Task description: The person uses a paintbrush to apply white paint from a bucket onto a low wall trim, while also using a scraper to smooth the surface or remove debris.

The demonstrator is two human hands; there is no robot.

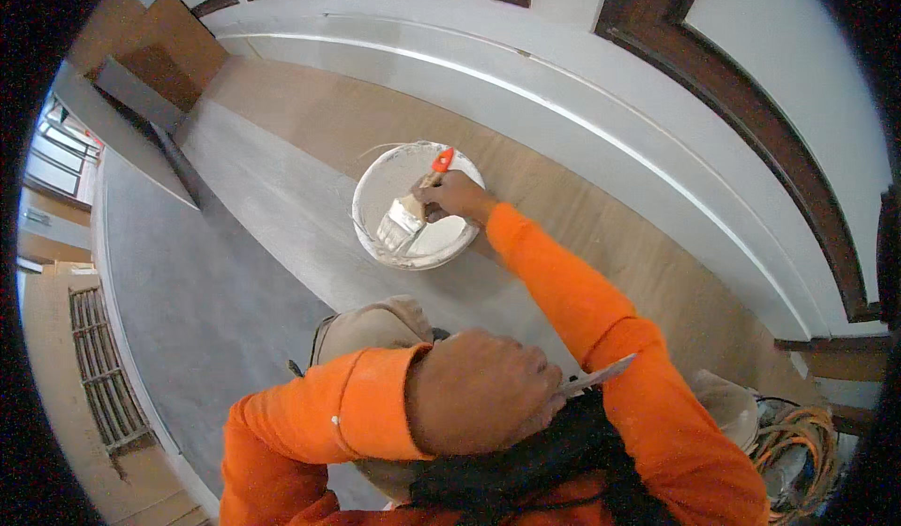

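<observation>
- My right hand [453,195] is closed around the orange-tipped handle of a wide flat paintbrush [405,218], bristles dipped into the round white paint bucket [374,183] on the wooden floor [601,235].
- My left hand [481,390], near my knee, is curled around a thin metal blade [601,374].
- I judge the loaded bristles soft and drippy, so the stiff handle is where to hold.

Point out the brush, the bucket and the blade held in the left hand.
brush [402,223], head view, on the pale bristles.
bucket [373,181], head view, on the inner white wall at the left.
blade [601,374], head view, on the flat metal sticking out past the left hand [479,393].
</observation>
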